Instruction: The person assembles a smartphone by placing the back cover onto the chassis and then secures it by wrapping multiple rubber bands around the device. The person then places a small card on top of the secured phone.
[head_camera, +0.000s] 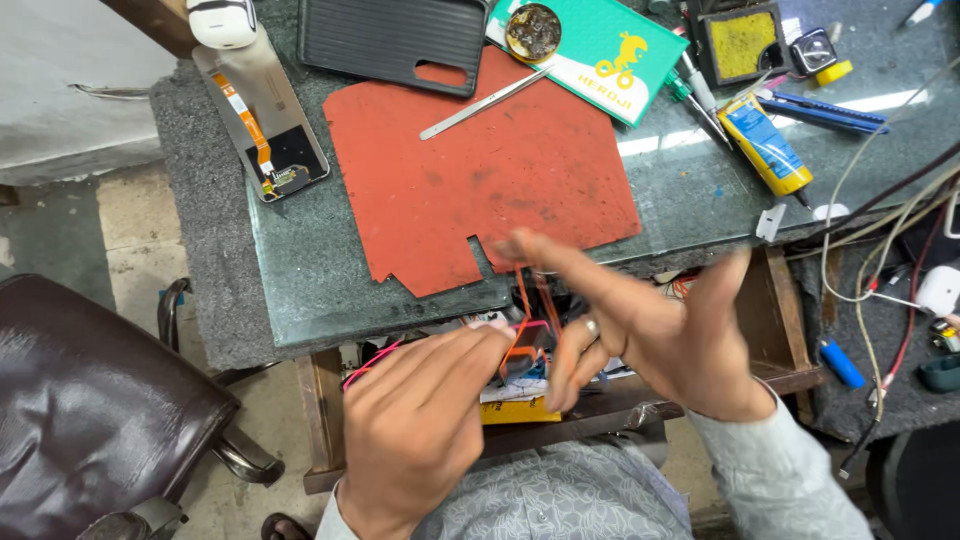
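A thin orange band (522, 300) stretches between the left hand (420, 425) and the right hand (640, 335), both pinching it over an open drawer (560, 405) crammed with wires and a yellow packet (520, 410). Beyond, a round tin (533, 32) of dark residue sits on the table (300, 270).

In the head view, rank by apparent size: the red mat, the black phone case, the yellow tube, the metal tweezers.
1. Red mat
2. Black phone case
3 and 4. Yellow tube and metal tweezers: unranked, the tweezers longer, the tube thicker.
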